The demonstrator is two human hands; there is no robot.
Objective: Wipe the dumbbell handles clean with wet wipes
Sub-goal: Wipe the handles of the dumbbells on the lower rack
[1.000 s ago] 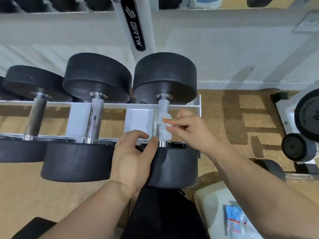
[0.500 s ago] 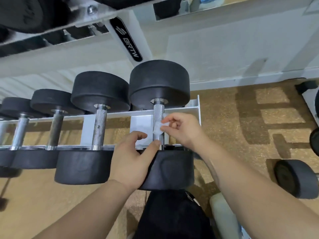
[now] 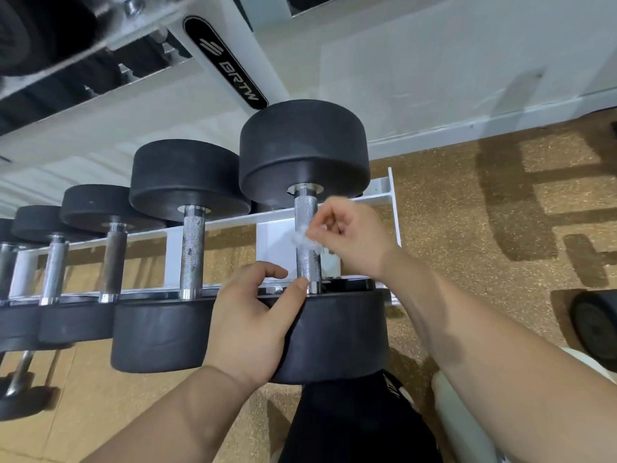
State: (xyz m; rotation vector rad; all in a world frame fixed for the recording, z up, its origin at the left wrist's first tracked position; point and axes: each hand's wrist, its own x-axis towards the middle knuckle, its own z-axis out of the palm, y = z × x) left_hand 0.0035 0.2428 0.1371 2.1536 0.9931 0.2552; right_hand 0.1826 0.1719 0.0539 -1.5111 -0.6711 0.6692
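A row of black dumbbells lies across a white rack (image 3: 389, 195). The rightmost dumbbell (image 3: 303, 148) has a knurled steel handle (image 3: 305, 208). My right hand (image 3: 350, 233) pinches a crumpled white wet wipe (image 3: 303, 240) against the middle of that handle. My left hand (image 3: 253, 315) rests on this dumbbell's near head (image 3: 344, 332), thumb tip touching the handle's lower end, fingers spread. To its left, the neighbouring dumbbell's handle (image 3: 192, 252) stands bare.
Several smaller dumbbells (image 3: 110, 259) continue leftward on the rack. An upper shelf with more weights (image 3: 40, 38) overhangs at top left. A black weight (image 3: 597, 322) sits on the speckled floor at right. A white object (image 3: 467, 412) and my dark trouser leg (image 3: 354, 422) are below.
The view has swung left and upward, showing more of the rack. My right hand slid the wipe along the handle, and the wipe is now bunched smaller. My left hand stays on the near head.
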